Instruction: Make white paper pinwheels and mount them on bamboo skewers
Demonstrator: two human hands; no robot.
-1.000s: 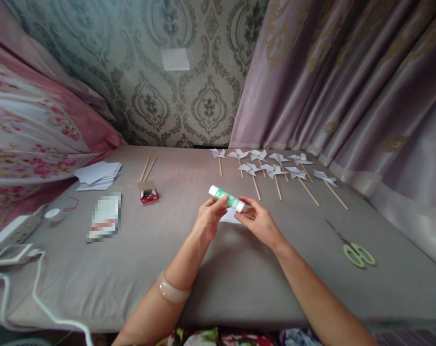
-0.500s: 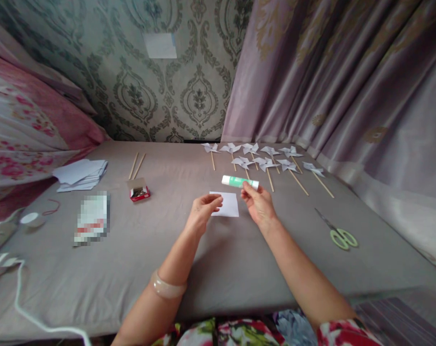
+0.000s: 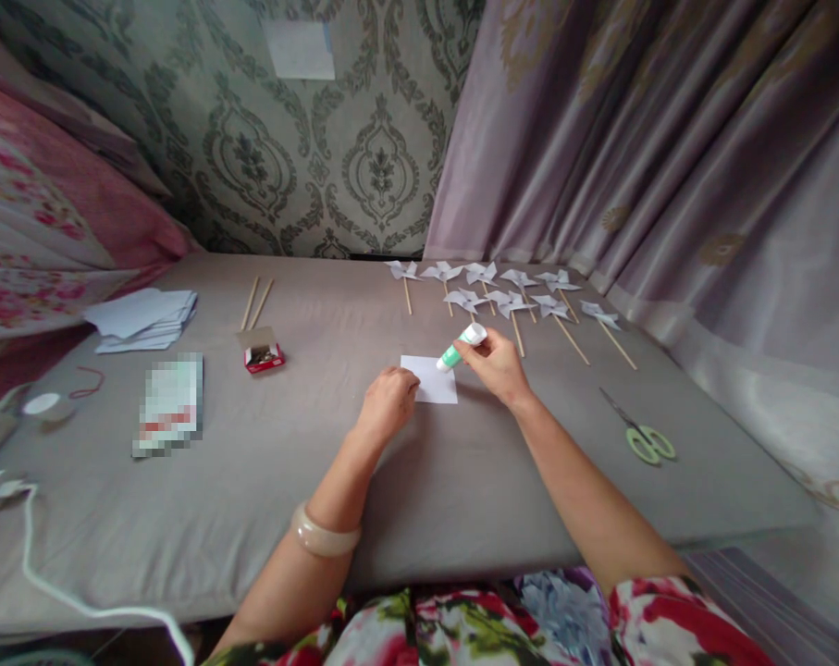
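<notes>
My right hand grips a glue tube, green and white, between thumb and fingers. The tube slants down to the left, its narrow white end over a white square of paper lying on the cloth-covered table. Whether that end touches the paper I cannot tell. At the paper's left edge is my left hand, closed, with its fingers curled inward. What those fingers hold, if anything, is hidden.
Several paper pinwheels on sticks lie at the back right. Green-handled scissors rest at right. Leftward are two wooden sticks, a red box, stacked paper, a blurred packet and a white cable.
The glue tube has tipped from nearly level to slanting, its left end dropping toward the paper. My left hand has turned palm-down at the paper's left edge. The view has tilted slightly.
</notes>
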